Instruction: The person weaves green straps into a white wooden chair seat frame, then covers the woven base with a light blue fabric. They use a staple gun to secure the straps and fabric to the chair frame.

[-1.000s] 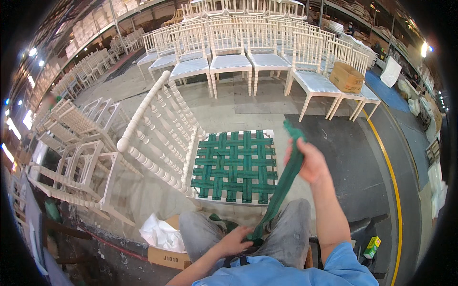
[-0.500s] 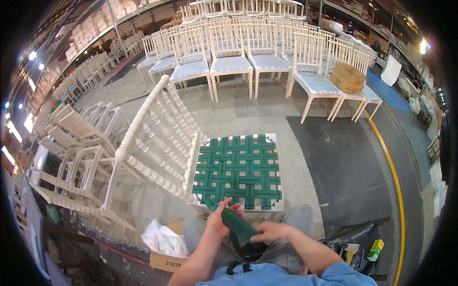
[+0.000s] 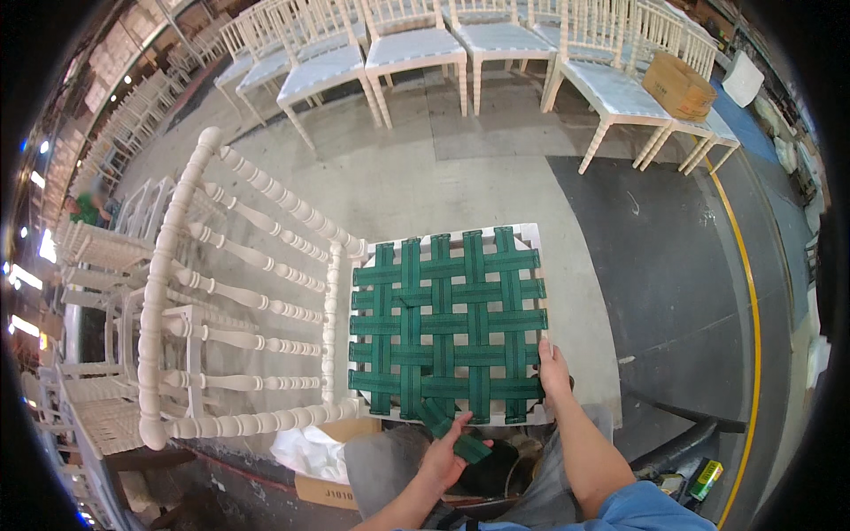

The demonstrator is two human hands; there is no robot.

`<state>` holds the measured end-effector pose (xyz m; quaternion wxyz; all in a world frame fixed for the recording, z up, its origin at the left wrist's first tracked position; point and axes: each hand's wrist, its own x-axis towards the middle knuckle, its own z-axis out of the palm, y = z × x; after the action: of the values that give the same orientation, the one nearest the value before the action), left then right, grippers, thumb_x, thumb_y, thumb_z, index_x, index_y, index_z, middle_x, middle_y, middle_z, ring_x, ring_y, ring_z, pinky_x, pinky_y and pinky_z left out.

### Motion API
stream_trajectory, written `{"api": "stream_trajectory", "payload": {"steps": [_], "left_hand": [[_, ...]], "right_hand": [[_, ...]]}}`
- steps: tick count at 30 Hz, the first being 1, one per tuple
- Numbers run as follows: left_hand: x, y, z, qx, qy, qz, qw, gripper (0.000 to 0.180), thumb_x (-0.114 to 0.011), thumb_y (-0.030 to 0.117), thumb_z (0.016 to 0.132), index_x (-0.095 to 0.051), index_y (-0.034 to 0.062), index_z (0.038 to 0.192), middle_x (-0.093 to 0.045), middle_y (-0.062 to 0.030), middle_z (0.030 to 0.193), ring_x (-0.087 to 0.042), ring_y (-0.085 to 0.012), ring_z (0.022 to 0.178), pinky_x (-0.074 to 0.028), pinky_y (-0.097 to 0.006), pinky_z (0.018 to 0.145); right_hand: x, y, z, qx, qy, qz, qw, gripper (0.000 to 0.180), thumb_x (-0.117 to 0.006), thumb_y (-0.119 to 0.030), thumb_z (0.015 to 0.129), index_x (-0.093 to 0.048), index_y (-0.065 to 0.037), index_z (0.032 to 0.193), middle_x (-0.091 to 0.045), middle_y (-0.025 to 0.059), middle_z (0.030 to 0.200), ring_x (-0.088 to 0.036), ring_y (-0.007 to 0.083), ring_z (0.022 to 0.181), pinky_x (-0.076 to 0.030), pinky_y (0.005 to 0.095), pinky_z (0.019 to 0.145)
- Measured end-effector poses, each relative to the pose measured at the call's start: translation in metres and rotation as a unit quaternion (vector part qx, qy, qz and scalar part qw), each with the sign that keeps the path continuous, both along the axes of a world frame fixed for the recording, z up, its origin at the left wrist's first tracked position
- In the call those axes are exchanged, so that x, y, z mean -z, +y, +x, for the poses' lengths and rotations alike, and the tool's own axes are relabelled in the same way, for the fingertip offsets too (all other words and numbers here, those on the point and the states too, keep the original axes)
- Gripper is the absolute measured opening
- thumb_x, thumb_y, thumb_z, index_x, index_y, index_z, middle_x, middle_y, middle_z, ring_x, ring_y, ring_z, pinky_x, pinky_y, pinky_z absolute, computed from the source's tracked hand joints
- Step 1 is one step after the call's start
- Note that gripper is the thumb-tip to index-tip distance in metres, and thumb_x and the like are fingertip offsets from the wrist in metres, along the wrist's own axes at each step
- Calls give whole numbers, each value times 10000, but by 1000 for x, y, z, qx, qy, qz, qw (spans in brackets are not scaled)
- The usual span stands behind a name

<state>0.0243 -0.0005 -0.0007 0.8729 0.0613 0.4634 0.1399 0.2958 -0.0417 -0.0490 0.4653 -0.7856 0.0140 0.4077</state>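
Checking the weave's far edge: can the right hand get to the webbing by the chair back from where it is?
Probably yes: the right hand rests on the near edge of the webbing, and nothing lies across it.

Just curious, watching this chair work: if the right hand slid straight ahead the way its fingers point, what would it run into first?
The right hand points up the picture along the seat's near right corner. It would probably meet the green woven webbing on the white chair frame first; it already seems to touch that edge, though depth is hard to judge.

Single head view, looking steeply down, close over white chair (image 3: 266, 292) on lap.
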Motion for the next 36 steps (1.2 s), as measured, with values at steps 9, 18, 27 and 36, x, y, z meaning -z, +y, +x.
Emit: {"api": "stream_trajectory", "payload": {"steps": [9,18,27,36], "left_hand": [[0,20,-11,77,22,37,996,458,-507,347,1104,-519,75,1473,-586,-144,1321,-676,-397,1111,-574,-537,977],[24,8,-17,0,-18,46,999,376,-544,312,1086,-617,129,1407,-604,-82,1336,-657,-324,808,-570,-528,804],[6,-18,2,-30,10,55,998,372,-663,268,1027,-624,129,1370,-615,-116,1218,-650,-351,864,-574,-557,806],[-87,-9,16,-10,-172,149,974,471,-427,416,1116,-532,50,1393,-658,-185,1163,-679,-377,961,-553,-548,898]], "right_hand": [[5,-13,-11,-59,-88,-90,990,746,-397,-644,1044,-567,-12,1401,-645,289,1308,-584,454,1270,-437,498,1077],[-16,-31,-29,-103,-218,-57,969,642,-463,-553,1050,-627,5,1322,-699,295,1188,-632,487,1179,-476,515,1026],[-28,-27,-2,-153,-207,-69,964,695,-468,-575,1036,-576,14,1389,-659,303,1276,-596,473,1247,-450,501,1072],[-96,-31,-55,-285,66,332,897,557,-549,-364,1068,-489,-8,1492,-562,153,1448,-529,239,1343,-393,421,1146]]}}
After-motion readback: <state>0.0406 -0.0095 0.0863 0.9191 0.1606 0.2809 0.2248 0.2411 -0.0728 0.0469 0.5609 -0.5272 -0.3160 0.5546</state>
